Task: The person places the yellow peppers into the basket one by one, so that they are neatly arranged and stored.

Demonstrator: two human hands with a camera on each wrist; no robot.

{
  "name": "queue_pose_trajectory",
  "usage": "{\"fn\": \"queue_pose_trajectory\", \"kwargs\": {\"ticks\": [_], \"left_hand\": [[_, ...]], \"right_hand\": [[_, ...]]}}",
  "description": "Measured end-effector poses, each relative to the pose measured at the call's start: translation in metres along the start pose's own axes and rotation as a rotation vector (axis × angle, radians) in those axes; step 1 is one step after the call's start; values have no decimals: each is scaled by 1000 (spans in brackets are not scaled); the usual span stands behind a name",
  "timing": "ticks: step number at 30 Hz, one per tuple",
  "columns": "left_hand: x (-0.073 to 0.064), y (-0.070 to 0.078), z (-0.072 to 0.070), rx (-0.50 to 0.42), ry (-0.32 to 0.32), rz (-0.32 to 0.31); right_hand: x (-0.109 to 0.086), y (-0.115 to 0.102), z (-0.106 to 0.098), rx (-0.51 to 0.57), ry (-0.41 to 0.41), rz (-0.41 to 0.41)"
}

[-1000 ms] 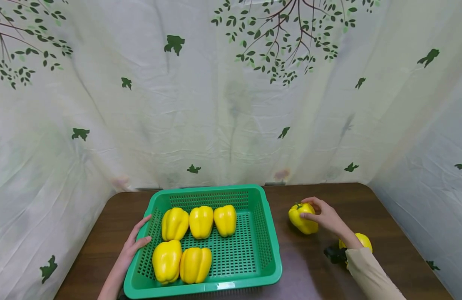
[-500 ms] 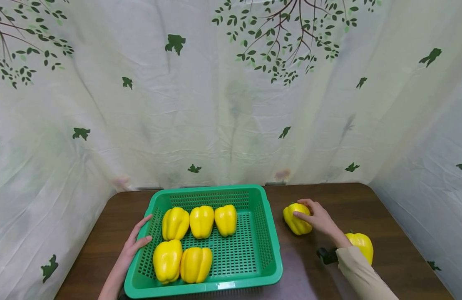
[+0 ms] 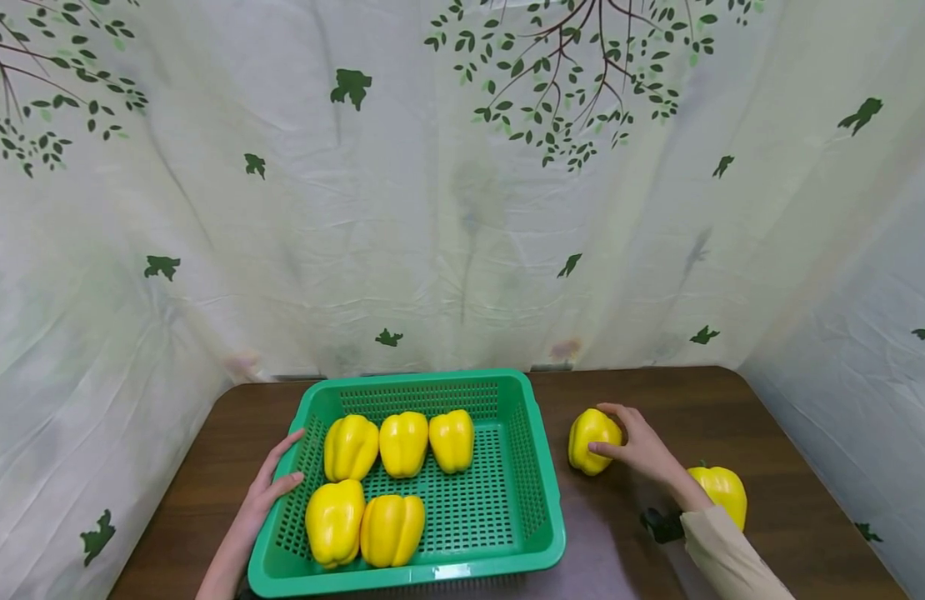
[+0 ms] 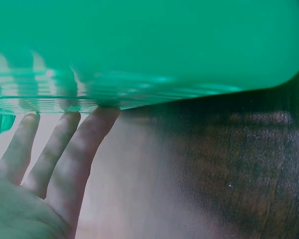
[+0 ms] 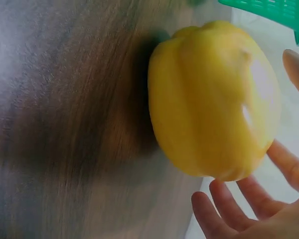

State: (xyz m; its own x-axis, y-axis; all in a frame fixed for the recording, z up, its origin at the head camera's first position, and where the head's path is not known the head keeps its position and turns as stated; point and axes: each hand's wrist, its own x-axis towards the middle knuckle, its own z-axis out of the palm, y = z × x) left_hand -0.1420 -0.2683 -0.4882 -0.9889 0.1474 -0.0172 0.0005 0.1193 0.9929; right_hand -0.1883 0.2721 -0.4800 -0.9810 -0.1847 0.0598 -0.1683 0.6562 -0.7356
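Note:
In the head view my left hand [image 3: 266, 483] rests at the left side of a green plastic basket [image 3: 541, 483]. Its fingers [image 4: 70, 159], fairly straight, touch the basket's outer wall in the left wrist view. Right of the basket, a yellow bell pepper [image 3: 592, 442] lies on the brown table [image 3: 620, 567]. My right hand [image 3: 638, 450] spans that pepper loosely. From the right wrist view, fingertips [image 5: 217, 189] meet the pepper's lower side, while the thumb [image 5: 296, 69] appears apart from it. Another yellow bell pepper [image 3: 721, 493] is partly hidden behind my right sleeve.
Several yellow bell peppers [image 3: 402, 444] lie inside the basket, in a back row and at the front left. Pale cloth with a leaf print [image 3: 462, 250] hangs behind the table and along both sides. A black strap device [image 3: 661, 525] sits at my right wrist.
My right hand has shifted slightly left with the bell pepper, which has turned so that its stem no longer shows in the head view. The left hand and basket stay put.

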Motion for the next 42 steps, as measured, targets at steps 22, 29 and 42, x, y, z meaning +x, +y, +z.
{"fn": "queue_pose_trajectory", "kwargs": {"ticks": [22, 29, 42], "left_hand": [[0, 0, 0, 0, 9, -11], [1, -1, 0, 28, 5, 12], [0, -2, 0, 11, 7, 24]], "right_hand": [[-5, 10, 20, -46, 36, -51], [-4, 7, 16, -25, 59, -38], [-5, -22, -2, 42, 57, -129]]}}
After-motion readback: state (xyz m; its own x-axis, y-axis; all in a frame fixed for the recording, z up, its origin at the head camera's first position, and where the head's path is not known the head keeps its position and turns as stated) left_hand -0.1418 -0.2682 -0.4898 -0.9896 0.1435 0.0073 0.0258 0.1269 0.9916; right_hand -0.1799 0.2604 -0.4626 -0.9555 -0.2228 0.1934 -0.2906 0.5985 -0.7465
